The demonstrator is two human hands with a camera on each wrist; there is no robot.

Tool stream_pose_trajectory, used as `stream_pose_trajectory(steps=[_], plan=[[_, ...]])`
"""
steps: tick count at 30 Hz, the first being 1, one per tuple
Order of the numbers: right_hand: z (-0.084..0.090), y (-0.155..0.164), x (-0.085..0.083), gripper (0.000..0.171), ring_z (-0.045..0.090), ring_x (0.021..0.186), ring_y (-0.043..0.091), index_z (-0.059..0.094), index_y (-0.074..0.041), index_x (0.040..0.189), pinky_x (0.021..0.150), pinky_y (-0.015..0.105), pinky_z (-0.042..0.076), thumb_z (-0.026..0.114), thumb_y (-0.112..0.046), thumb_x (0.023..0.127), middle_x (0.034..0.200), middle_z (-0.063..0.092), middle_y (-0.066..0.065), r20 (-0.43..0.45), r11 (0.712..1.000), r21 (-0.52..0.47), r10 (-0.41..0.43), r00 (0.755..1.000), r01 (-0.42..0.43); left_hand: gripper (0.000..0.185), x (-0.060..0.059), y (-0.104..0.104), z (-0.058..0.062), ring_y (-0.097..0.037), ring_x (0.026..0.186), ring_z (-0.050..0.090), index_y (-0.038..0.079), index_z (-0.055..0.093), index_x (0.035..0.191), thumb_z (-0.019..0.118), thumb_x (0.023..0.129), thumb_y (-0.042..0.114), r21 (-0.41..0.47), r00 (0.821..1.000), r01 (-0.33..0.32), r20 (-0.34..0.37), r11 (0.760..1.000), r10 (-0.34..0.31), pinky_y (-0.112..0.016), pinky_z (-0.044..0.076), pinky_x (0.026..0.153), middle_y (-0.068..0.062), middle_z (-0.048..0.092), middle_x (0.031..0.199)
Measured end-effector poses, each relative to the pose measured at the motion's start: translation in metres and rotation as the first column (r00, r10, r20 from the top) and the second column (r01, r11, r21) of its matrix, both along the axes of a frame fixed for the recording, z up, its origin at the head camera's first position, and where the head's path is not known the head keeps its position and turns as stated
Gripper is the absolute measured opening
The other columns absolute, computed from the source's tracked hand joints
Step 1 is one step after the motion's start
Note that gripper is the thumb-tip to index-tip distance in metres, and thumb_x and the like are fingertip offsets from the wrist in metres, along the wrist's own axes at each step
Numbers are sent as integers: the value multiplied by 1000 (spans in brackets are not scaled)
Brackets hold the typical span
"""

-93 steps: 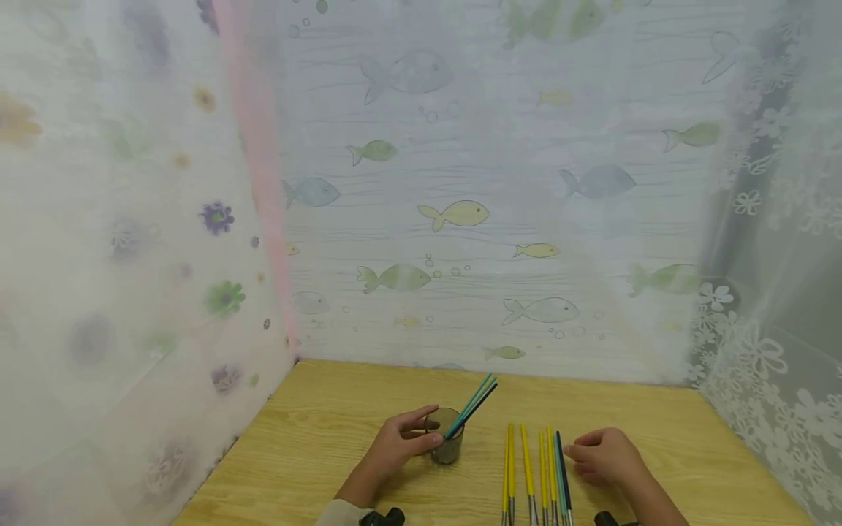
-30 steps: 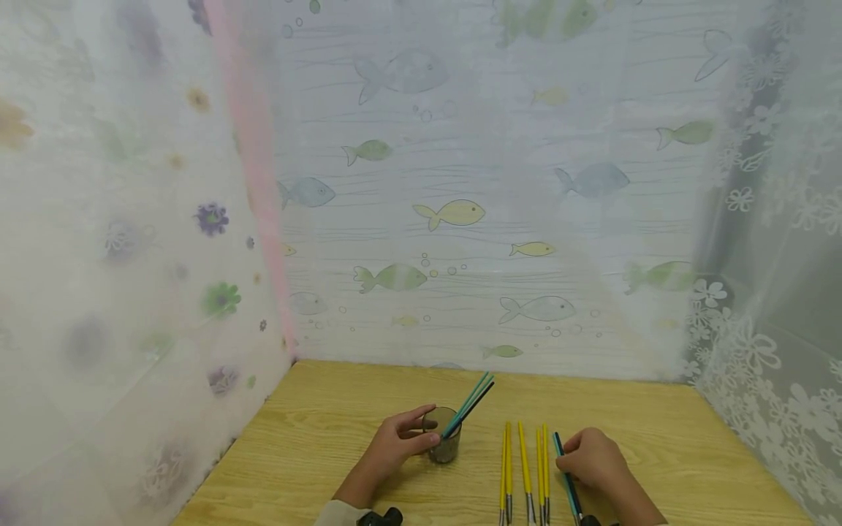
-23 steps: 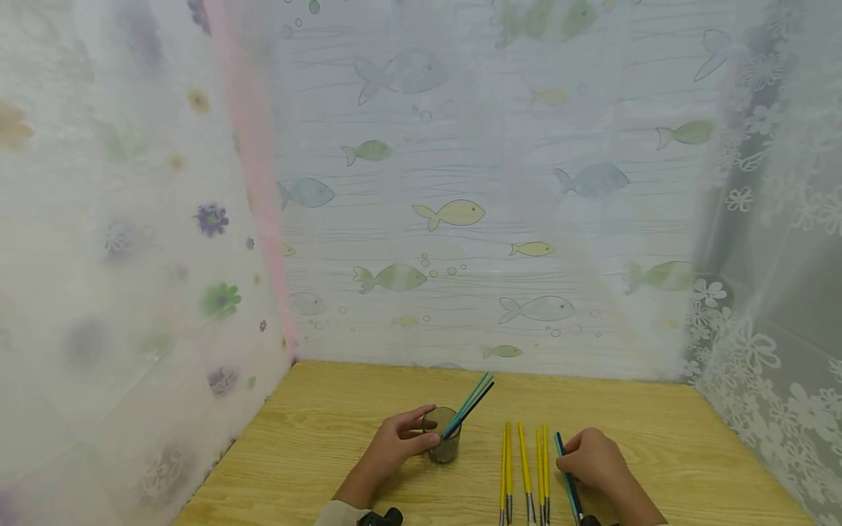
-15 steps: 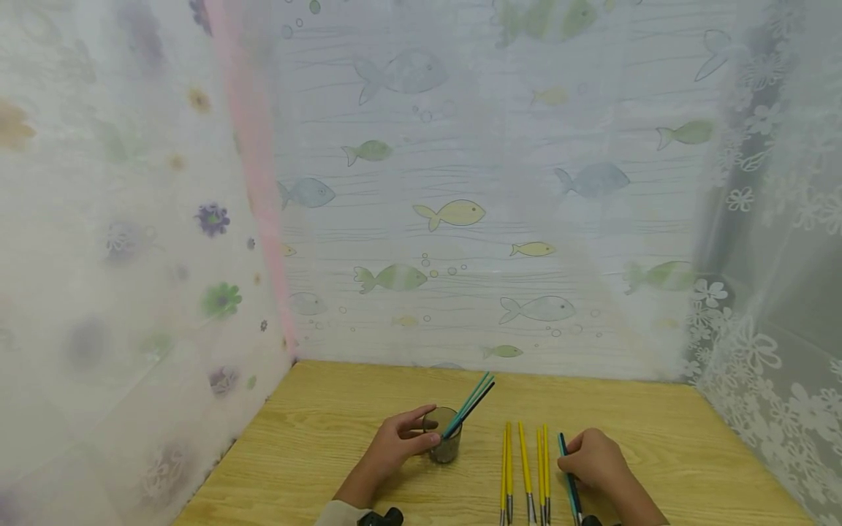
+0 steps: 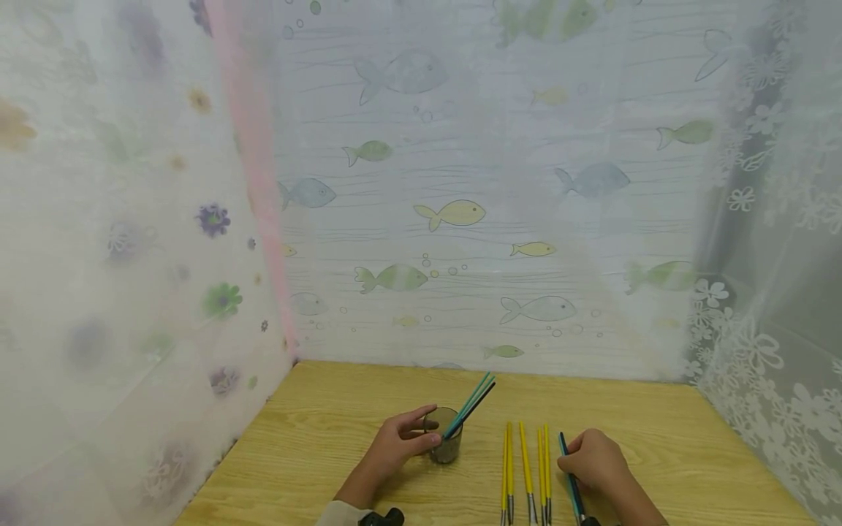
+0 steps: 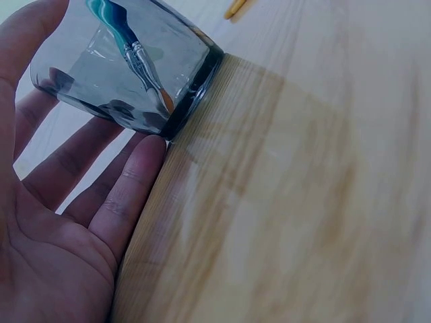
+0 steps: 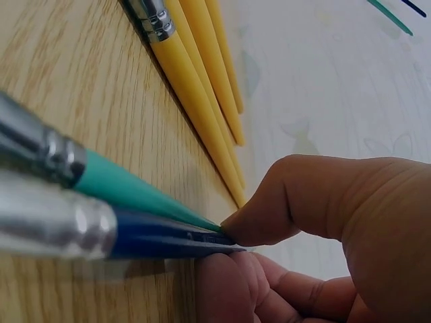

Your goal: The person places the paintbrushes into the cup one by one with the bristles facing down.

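The glass cup is gripped by the left hand, fingers curled round its wall, apparently to steady it on the tabletop while the teal and dark brushes lean out of it to the right. Just right of it, four yellow brushes lie side by side, untouched. Farthest right, a teal brush and a dark blue brush are pinched together by the right hand, low against the wood.

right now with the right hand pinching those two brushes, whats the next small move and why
Probably lift them off the table. The right hand already pinches the teal brush and the dark blue brush together while both lie flat on the wood, and the left hand holds the glass cup that has teal brushes in it.
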State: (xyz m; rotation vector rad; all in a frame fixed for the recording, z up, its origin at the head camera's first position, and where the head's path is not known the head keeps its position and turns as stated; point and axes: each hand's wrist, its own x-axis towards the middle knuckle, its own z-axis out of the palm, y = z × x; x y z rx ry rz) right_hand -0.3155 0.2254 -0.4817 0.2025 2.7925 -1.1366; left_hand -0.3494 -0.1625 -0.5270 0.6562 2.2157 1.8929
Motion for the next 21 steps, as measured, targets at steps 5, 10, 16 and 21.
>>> stream_pose_trajectory(steps=[5, 10, 16, 21], plan=[[-2, 1, 0, 28, 63, 59, 16, 69, 4, 100, 56, 30, 55, 80, -14, 81, 90, 69, 10, -12, 1000, 14, -1, 1000, 1, 56, 0, 0, 1, -35, 127, 64, 32, 52, 153, 71, 100, 34, -2, 1000, 1, -1, 1000, -1, -41, 61, 93, -18, 63, 142], [0, 2, 2, 32, 64, 62, 17, 70, 8, 104, 57, 31, 57, 79, -16, 84, 93, 71, 12, -30, 1000, -7, 13, 999, -13, 54, 1, 0, 2, -34, 127, 64, 32, 52, 153, 70, 101, 32, 0, 1000, 3, 2, 1000, -3, -41, 61, 94, -19, 62, 143], [-1, 10, 1, 37, 67, 70, 19, 72, 11, 109, 62, 35, 61, 73, -17, 86, 100, 73, 15, -46, 996, -85, 3, 999, -7, 52, 1, 0, 2, -34, 127, 64, 34, 53, 152, 69, 102, 28, 0, 1000, 0, 3, 1000, 0, -41, 61, 94, -19, 62, 143], [-8, 16, -3, 35, 64, 67, 18, 75, 8, 110, 61, 35, 59, 69, -17, 88, 91, 75, 9, -47, 986, -166, -38, 998, 30, 56, 1, 0, 1, -34, 127, 64, 26, 50, 155, 69, 102, 27, 9, 1000, 2, 7, 1000, -2, -41, 61, 94, -19, 62, 143]])
